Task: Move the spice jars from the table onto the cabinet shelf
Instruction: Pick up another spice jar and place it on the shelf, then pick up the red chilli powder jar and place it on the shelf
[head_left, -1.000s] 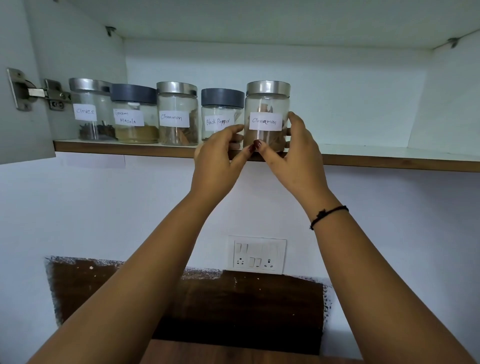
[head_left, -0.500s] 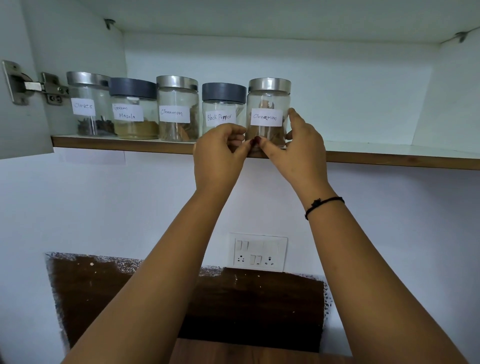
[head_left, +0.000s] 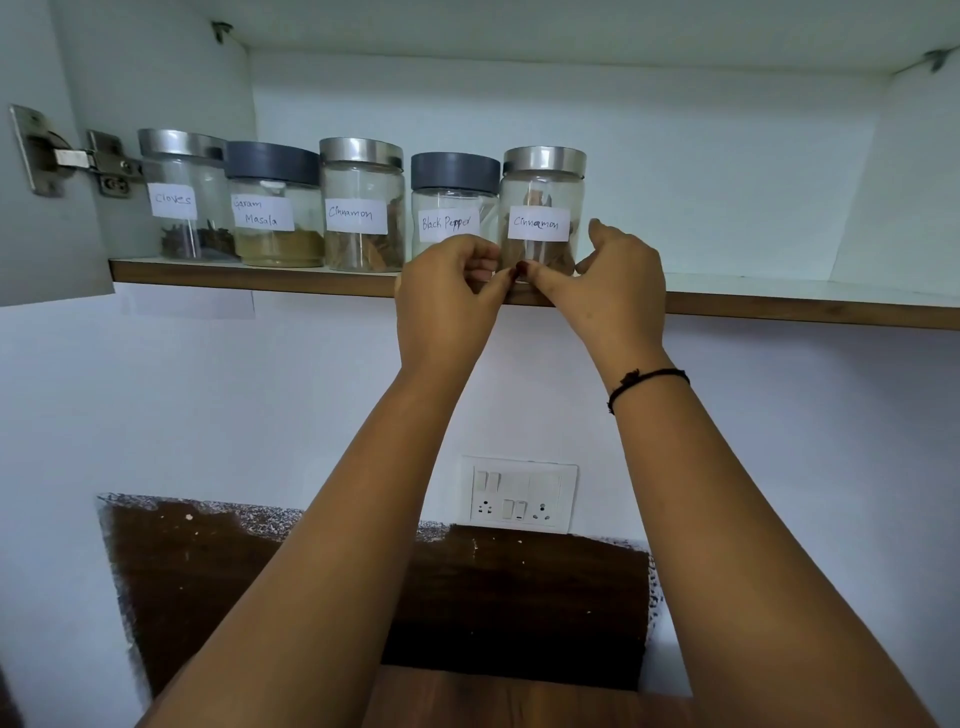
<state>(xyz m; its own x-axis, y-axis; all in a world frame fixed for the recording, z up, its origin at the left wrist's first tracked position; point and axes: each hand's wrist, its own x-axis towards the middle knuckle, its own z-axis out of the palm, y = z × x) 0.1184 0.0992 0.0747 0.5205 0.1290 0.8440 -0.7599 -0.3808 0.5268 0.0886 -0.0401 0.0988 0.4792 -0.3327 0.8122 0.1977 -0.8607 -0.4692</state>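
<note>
Five glass spice jars stand in a row on the cabinet shelf (head_left: 260, 278): cloves (head_left: 176, 208), garam masala (head_left: 272, 208), cinnamon (head_left: 363, 208), black pepper (head_left: 454, 202) and a second cinnamon jar (head_left: 543, 197) at the right end. Both hands are raised to the base of this last jar, which rests on the shelf. My left hand (head_left: 447, 312) curls against its lower left side and hides the black pepper jar's bottom. My right hand (head_left: 618, 291) has its thumb on the jar's front base and its fingers along the right side.
The open cabinet door (head_left: 41, 234) with its metal hinge (head_left: 78, 156) is at the far left. To the right of the jars the shelf (head_left: 779, 291) is bare. A wall switchboard (head_left: 519, 493) and a strip of wooden table (head_left: 519, 696) lie below.
Both hands have slid down from the middle of the right cinnamon jar to its base. The jar has settled a little further back on the shelf.
</note>
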